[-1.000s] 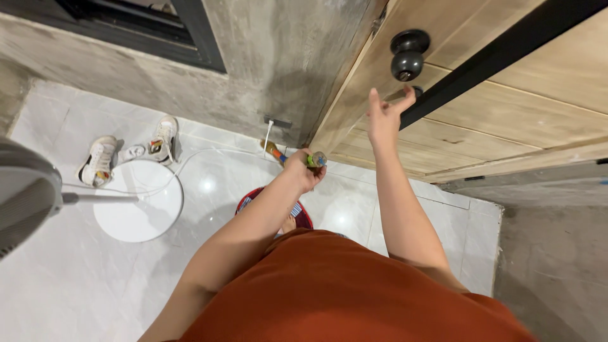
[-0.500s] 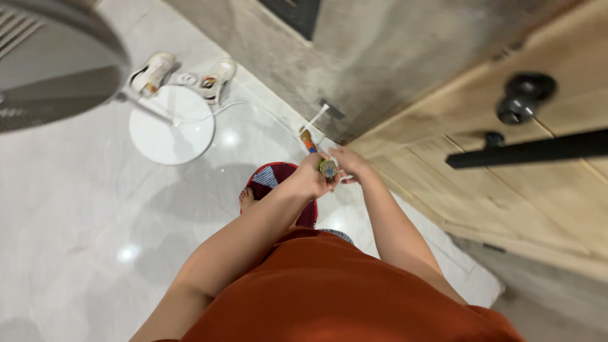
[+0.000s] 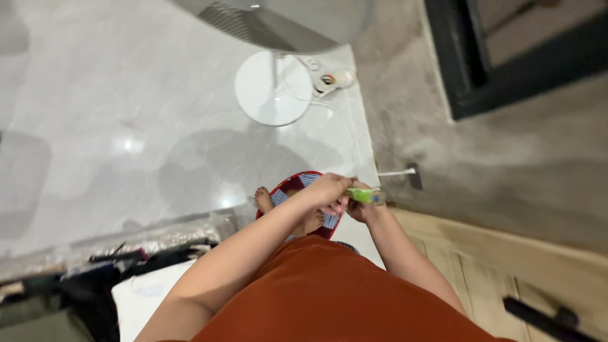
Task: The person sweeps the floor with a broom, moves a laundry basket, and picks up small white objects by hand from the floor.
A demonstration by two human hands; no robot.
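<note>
Nearest us, our left hand (image 3: 327, 192) and right hand (image 3: 360, 208) meet in front of the orange shirt (image 3: 335, 291), both closed on a small green tube (image 3: 366, 196). The tube lies roughly level, its long axis running left to right, the free end pointing right toward the grey wall (image 3: 506, 158). Below the hands, a bare foot (image 3: 263, 199) rests on a red mat (image 3: 297, 183) on the white floor (image 3: 95, 126). Farther off stands a fan's round white base (image 3: 272, 88).
</note>
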